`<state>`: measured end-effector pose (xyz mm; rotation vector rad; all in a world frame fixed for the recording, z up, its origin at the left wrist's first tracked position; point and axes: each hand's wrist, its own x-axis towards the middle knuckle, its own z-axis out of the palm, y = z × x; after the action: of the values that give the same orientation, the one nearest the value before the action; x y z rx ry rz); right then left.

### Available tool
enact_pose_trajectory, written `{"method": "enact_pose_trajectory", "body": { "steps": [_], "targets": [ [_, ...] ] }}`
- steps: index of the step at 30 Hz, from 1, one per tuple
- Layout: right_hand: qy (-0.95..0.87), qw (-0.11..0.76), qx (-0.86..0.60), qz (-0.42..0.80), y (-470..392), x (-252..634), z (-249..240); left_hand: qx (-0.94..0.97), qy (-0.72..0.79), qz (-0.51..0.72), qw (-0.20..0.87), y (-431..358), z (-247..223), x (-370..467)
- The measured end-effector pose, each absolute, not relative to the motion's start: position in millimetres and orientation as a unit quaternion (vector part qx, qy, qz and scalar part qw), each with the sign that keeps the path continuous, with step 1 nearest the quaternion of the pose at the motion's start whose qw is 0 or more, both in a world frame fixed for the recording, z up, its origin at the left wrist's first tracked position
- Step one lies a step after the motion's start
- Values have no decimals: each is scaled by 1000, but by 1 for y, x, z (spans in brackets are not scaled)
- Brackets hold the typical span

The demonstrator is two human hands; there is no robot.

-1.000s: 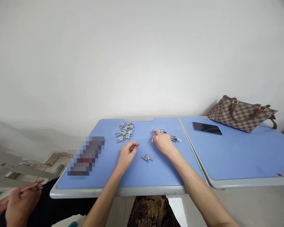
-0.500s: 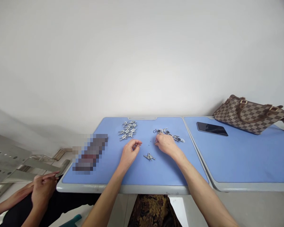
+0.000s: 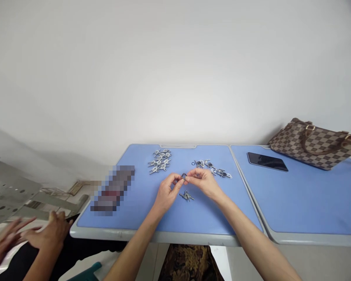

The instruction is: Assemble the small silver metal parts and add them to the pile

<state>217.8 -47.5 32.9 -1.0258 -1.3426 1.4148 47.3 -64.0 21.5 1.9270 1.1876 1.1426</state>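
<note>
The left hand (image 3: 166, 192) and the right hand (image 3: 207, 184) both pinch one small, dark, loop-shaped metal piece (image 3: 184, 175) above the flat blue table (image 3: 134, 207); its rounded end points far, but its long axis I cannot tell. Nearer lies a grey, pronged metal piece (image 3: 187, 196), long from left to right. Whether they bear writing, I cannot tell.

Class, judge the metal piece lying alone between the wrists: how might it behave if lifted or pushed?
The lone metal piece is probably stiff, given its grey metallic sheen. Pushed, it would likely slide or pivot rather than roll, since prongs jut from its middle. Lying apart from the silvery pile, it should lift without snagging.
</note>
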Motion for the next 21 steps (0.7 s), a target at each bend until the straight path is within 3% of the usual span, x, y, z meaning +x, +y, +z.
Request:
{"method": "enact_pose_trajectory", "body": {
  "steps": [4,8,14,21],
  "targets": [
    [-538,446,-398,594,-48,215,30,714,445,426,333,-62,21,44],
    [-614,427,-435,502,-50,223,35,726,457,391,333,-63,19,43],
    [-734,364,-447,360,-55,242,45,812,435,310,234,-70,17,41],
    [-796,262,-414,355,-61,248,54,872,381,265,156,-79,25,40]
  ]
}}
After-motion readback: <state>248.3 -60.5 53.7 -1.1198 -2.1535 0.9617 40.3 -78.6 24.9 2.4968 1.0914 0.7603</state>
